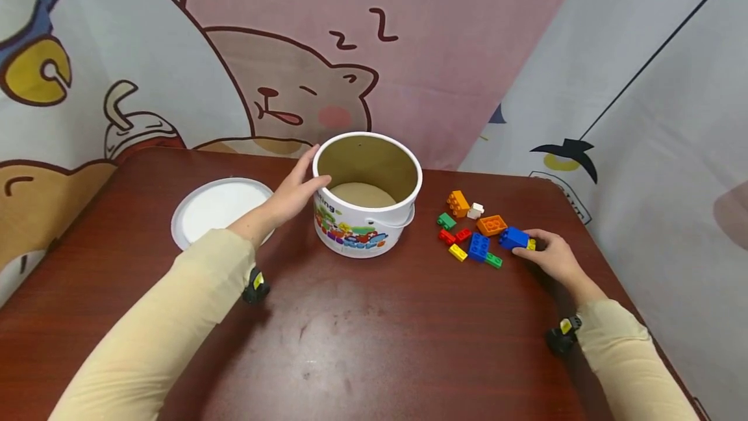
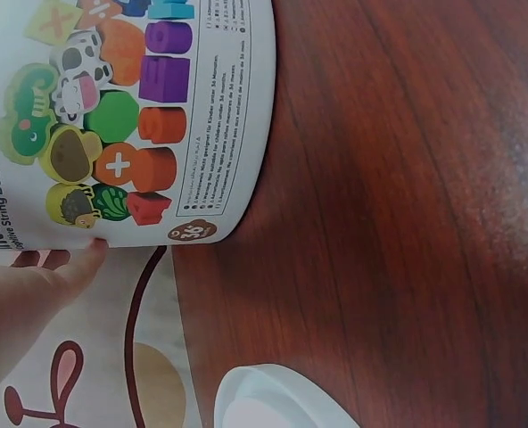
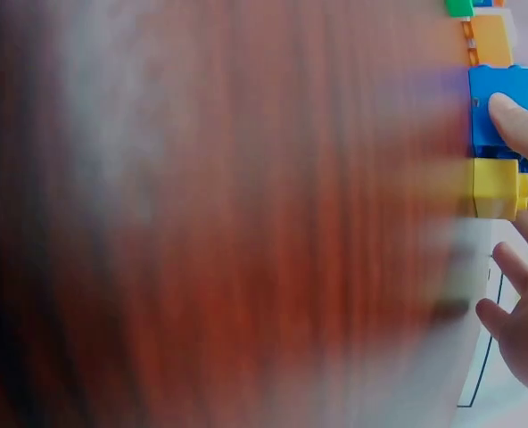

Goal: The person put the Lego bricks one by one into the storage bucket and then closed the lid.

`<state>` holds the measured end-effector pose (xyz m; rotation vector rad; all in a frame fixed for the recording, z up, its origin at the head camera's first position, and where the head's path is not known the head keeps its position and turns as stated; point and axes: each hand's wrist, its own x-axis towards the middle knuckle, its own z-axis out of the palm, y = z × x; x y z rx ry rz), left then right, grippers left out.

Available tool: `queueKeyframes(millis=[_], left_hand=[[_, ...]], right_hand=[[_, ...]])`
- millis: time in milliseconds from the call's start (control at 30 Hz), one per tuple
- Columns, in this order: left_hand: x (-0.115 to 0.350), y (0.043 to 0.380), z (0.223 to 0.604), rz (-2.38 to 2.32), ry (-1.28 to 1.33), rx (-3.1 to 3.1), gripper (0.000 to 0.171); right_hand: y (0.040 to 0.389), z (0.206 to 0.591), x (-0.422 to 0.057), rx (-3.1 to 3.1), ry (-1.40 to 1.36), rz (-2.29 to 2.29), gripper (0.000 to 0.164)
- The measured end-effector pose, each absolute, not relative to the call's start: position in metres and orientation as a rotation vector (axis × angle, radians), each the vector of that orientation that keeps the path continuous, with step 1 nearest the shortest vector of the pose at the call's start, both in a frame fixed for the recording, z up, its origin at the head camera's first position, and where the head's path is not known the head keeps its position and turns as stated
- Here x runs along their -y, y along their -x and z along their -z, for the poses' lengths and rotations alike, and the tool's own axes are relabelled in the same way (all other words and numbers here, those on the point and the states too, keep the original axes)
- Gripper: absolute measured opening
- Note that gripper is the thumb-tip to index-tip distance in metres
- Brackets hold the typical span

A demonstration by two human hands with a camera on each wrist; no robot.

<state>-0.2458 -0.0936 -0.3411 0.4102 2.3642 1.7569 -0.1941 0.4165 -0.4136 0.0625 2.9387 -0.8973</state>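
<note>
In the head view my left hand (image 1: pixel 295 190) rests against the left side of a white toy bucket (image 1: pixel 350 239), thumb at the rim and fingers spread along the outside. The bucket stands upright without its lid, and its printed side fills the top of the left wrist view. My right hand (image 1: pixel 555 255) pinches a blue building brick (image 1: pixel 514 238) at the right of the brick group. Its thumb lies on the blue face in the right wrist view, the opposing fingers partly hidden. A yellow brick (image 3: pixel 496 187) sits right against the blue one.
Several loose bricks lie between bucket and right hand, among them an orange brick (image 1: pixel 492 225), another blue brick (image 1: pixel 479 247) and a white brick (image 1: pixel 475 211). A white round lid (image 1: pixel 219 206) lies left of the bucket. A printed cloth (image 1: pixel 456 70) hangs behind the brown table (image 1: pixel 362 330).
</note>
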Motion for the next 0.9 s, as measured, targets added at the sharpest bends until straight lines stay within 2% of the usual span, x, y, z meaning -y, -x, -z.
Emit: queueKeyframes(millis=[267, 900], left_hand=[[0.093, 0.246, 0.343, -1.771, -0.434, -2.354, 0.071], [0.093, 0.247, 0.342, -1.758, -0.439, -2.395, 0.07]], right_hand=[[0.19, 0.409, -0.413, -2.927, -0.131, 1.012, 0.059], [0.188, 0.364, -0.392, -2.838, -0.278, 1.255, 0.07]])
